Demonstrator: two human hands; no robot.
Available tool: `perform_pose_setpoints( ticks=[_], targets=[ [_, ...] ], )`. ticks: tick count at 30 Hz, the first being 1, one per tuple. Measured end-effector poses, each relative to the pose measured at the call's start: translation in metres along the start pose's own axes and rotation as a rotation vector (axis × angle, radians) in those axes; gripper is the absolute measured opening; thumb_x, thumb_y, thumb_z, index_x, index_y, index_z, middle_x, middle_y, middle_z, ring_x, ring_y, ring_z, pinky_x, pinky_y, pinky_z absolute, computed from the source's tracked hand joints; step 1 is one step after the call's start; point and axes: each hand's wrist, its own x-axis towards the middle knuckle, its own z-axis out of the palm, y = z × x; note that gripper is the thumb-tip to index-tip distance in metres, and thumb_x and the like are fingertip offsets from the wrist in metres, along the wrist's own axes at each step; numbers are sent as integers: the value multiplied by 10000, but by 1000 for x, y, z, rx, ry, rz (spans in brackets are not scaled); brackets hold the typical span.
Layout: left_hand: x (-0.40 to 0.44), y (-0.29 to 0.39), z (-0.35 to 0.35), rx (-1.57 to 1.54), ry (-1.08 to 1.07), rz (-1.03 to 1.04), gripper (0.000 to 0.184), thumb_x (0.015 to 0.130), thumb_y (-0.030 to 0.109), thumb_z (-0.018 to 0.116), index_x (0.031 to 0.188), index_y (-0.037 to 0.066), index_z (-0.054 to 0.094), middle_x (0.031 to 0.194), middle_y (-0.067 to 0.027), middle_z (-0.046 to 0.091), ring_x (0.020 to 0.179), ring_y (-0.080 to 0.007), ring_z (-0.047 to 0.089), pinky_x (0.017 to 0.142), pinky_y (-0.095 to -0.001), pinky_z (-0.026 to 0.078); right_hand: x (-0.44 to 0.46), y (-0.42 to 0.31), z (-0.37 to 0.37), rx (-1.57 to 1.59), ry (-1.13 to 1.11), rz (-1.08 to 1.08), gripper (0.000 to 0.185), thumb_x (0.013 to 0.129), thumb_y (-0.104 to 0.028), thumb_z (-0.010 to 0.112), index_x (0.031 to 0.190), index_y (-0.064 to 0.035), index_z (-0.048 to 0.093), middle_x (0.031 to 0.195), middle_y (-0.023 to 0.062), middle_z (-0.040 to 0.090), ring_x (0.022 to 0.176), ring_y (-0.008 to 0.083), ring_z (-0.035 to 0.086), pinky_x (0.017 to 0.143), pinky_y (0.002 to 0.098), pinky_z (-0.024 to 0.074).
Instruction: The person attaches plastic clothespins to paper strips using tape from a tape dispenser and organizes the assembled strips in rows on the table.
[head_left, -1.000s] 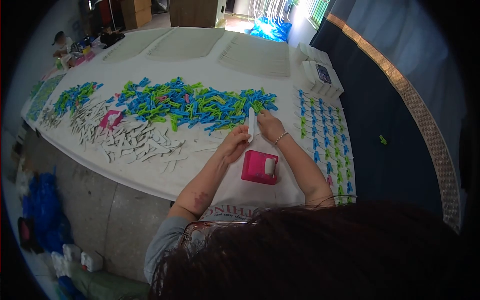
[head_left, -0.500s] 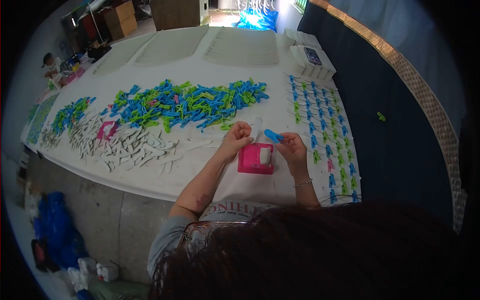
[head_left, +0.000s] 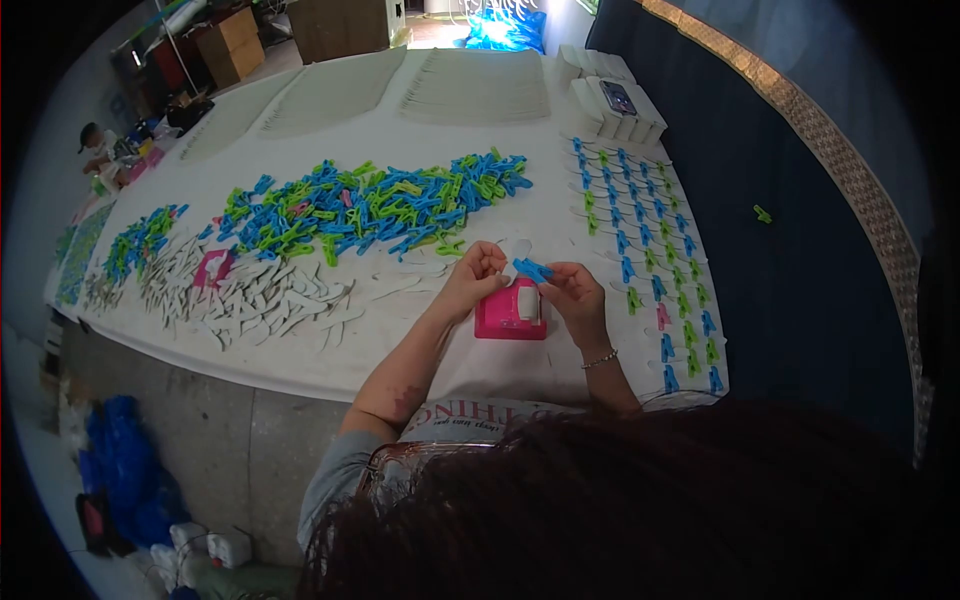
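My left hand (head_left: 478,280) is closed, pinching a thin white strip (head_left: 522,247) whose rounded end stands up past the fingertips. In my right hand (head_left: 577,303) a blue clip (head_left: 532,270), like a clothespin, is pinched between thumb and fingers. The clip overlaps the strip between the two hands; whether it grips the strip I cannot tell. Just below them on the table sits a pink holder (head_left: 491,325) with a white roll-like piece (head_left: 528,304) on its right side.
A long heap of blue and green clips (head_left: 370,210) lies ahead, with loose white strips (head_left: 260,305) to the left. Rows of clips on strips (head_left: 640,235) line the right edge. A phone (head_left: 617,97) rests on white stacks (head_left: 635,128). Another person (head_left: 97,150) is at far left.
My right hand has brought the blue clip left, onto the white strip in my left hand. The whole view has shifted slightly.
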Motion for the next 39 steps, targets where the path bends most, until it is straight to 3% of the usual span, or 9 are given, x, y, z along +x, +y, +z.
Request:
perform_pose_setpoints(
  ticks=[3, 7, 12, 14, 17, 26, 29, 39],
  targets=[
    [0, 3, -1, 16, -15, -17, 365, 794, -31, 645, 1104, 77, 485, 962, 12, 556, 849, -52, 539, 784, -191, 443, -1, 1, 1, -21, 15, -15, 285, 860, -35, 684, 1114, 11, 563, 998, 75, 660, 924, 107, 625, 815, 230, 509],
    [-6, 13, 13, 38, 7, 1, 400, 801, -7, 653, 1157, 88, 496, 1033, -8, 559, 890, -72, 528, 789, -217, 440, -10, 7, -16, -162, 116, -18, 155, 901, -85, 649, 1023, -5, 594, 946, 38, 654, 847, 70, 601, 739, 207, 490],
    [1, 2, -2, 36, 97, 93, 380, 850, 73, 625, 1207, 83, 493, 1124, -42, 553, 1011, -106, 494, 923, -263, 381, -60, 10, -43, -206, 261, 40, 142, 931, -156, 627, 919, -14, 629, 839, 3, 631, 744, 57, 570, 655, 182, 462],
    [2, 4, -4, -5, 181, 117, 345, 864, 72, 605, 1193, 78, 500, 1117, -39, 559, 999, -107, 500, 917, -262, 368, -88, 13, -58, 28, 358, 322, 173, 940, -191, 615, 955, -20, 631, 820, 17, 624, 723, 81, 589, 650, 206, 495],
    [1, 4, -4, -37, 185, 112, 318, 875, 73, 596, 1181, 76, 508, 1103, -33, 567, 996, -101, 501, 882, -250, 370, -116, 18, -75, 184, 618, 459, 194, 947, -218, 600, 978, -28, 624, 826, 37, 629, 714, 117, 612, 661, 244, 535],
    [-2, 4, -3, -70, 193, 128, 273, 892, 76, 591, 1158, 71, 525, 1070, -27, 579, 969, -88, 508, 852, -234, 376, -108, 27, -98, 322, 874, 390, 179, 949, -217, 593, 978, -42, 580, 823, 63, 631, 682, 147, 624, 680, 302, 573],
    [-2, 8, 2, -87, 213, 163, 219, 909, 59, 561, 1128, 57, 547, 1027, -34, 588, 833, -82, 488, 792, -222, 401, -104, 31, -100, 320, 910, 403, 180, 954, -220, 582, 992, -45, 561, 811, 70, 630, 667, 159, 626, 665, 311, 576],
    [-3, 8, 2, -113, 189, 152, 231, 914, 58, 559, 1145, 49, 543, 1032, -38, 588, 843, -86, 491, 798, -227, 403, -101, 29, -101, 332, 949, 423, 196, 962, -232, 568, 1015, -44, 544, 811, 80, 634, 640, 170, 632, 628, 313, 574]
  ],
)
